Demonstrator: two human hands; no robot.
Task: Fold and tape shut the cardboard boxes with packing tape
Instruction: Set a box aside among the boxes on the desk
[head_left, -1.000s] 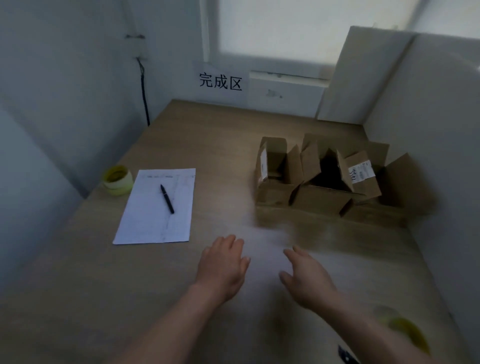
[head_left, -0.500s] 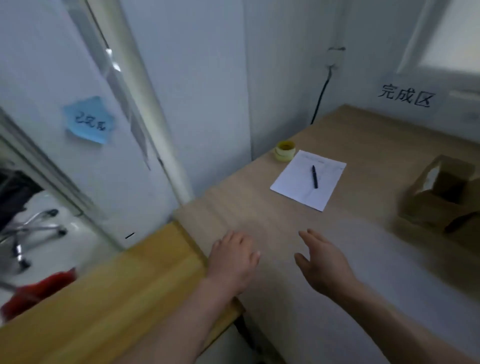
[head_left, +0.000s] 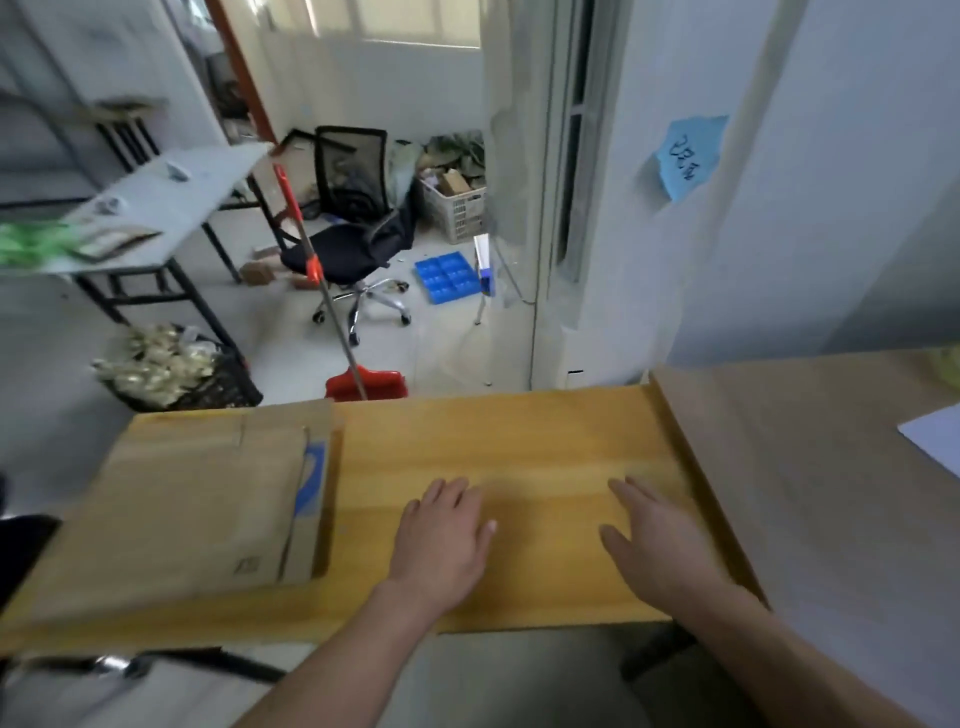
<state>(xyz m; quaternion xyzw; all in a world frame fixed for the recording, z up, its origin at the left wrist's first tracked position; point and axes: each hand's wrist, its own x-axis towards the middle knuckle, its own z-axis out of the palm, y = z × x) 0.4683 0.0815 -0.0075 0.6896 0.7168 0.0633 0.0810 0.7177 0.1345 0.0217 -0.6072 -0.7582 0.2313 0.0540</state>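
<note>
Both hands hovered over the yellow wooden board, palms down, fingers straight and loosely spread, neither holding anything: the left hand sat near the board's middle, the right hand nearer its right end. The task's material, a stack of flattened cardboard boxes, lay on the board's left part, just left of the left hand and apart from it. Judging by that, the step was fetching a flat box; doing it well probably meant sliding the left hand under the top sheet's near edge, lifting one sheet only, and steadying the rest of the stack with the other hand. Counted: two hands, one stack in which at least two overlapping sheets showed (the exact number could not be told), one blue sticky note on the wall above the board's right end, and no tape roll clearly visible
</note>
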